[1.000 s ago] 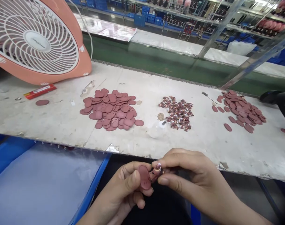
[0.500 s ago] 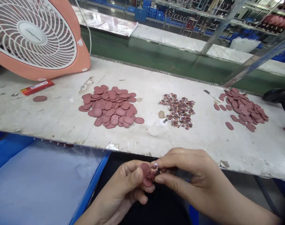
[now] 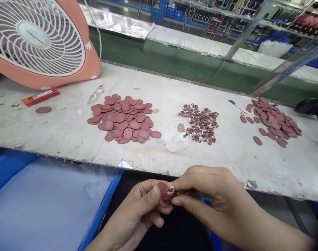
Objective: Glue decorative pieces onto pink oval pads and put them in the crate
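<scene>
Just below the table's front edge, my left hand (image 3: 145, 205) pinches a dark red oval disc (image 3: 162, 190) between thumb and fingers. My right hand (image 3: 211, 198) has thumb and forefinger closed on a small dark brown-red piece (image 3: 170, 193) with a whitish tip, which touches the disc. The fingers partly hide both items. On the white table (image 3: 138, 157) lie a large pile of red oval discs (image 3: 122, 118), a cluster of small brown-red pieces (image 3: 200, 122) and a second disc pile (image 3: 276, 120) at the right.
An orange fan (image 3: 90, 62) stands at the table's left, near a red packet (image 3: 41, 97) and a single disc (image 3: 43, 109). A blue bin (image 3: 96, 219) lined with pale plastic is at lower left. A metal post (image 3: 276, 75) and a black object (image 3: 312, 106) are at right.
The small piece in my right fingers has turned slightly against the disc. My left hand has barely moved, and the view has shifted a little.
</scene>
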### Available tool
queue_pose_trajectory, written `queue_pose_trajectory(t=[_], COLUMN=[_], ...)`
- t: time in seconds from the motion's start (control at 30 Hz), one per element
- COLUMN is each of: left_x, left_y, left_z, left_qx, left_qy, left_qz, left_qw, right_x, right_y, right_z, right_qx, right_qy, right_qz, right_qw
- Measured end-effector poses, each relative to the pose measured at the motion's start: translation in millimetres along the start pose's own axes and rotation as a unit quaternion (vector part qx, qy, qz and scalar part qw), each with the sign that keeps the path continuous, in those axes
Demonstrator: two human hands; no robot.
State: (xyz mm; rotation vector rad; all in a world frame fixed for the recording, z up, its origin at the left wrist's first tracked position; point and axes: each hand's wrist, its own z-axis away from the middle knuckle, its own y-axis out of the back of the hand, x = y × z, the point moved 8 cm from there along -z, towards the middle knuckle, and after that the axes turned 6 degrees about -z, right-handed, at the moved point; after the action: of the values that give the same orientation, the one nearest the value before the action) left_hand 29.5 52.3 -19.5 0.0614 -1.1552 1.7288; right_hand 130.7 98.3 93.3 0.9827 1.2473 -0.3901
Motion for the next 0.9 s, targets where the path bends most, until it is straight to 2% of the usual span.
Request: queue_pose_trajectory(t=[0.2, 0.37, 0.6, 0.73, 0.9], left_x=[0, 2, 1, -2, 0], left_y=[1.9, 1.1, 1.5, 3.4, 2.7], left_z=[-1, -2, -1, -3, -2], left_qx=[-0.008, 0.020, 0.060, 0.057, 0.052], left_qy=[0.002, 0.005, 0.023, 0.028, 0.053], left_qz=[0.003, 0.022, 0.081, 0.108, 0.095], left_qw=[1.000, 1.000, 0.995, 0.992, 0.993], right_x=[-3, -5, -2, -1, 3], right_y=[-2, -6, -10, -11, -13], right_z=[-5, -9, -13, -13, -14], right_qx=[-0.024, -0.040, -0.031, -0.026, -0.027], right_qy=[0.007, 0.007, 0.001, 0.009, 0.006], right_qz=[0.040, 0.067, 0.083, 0.075, 0.086], right_qw=[0.999, 0.997, 0.996, 0.997, 0.996])
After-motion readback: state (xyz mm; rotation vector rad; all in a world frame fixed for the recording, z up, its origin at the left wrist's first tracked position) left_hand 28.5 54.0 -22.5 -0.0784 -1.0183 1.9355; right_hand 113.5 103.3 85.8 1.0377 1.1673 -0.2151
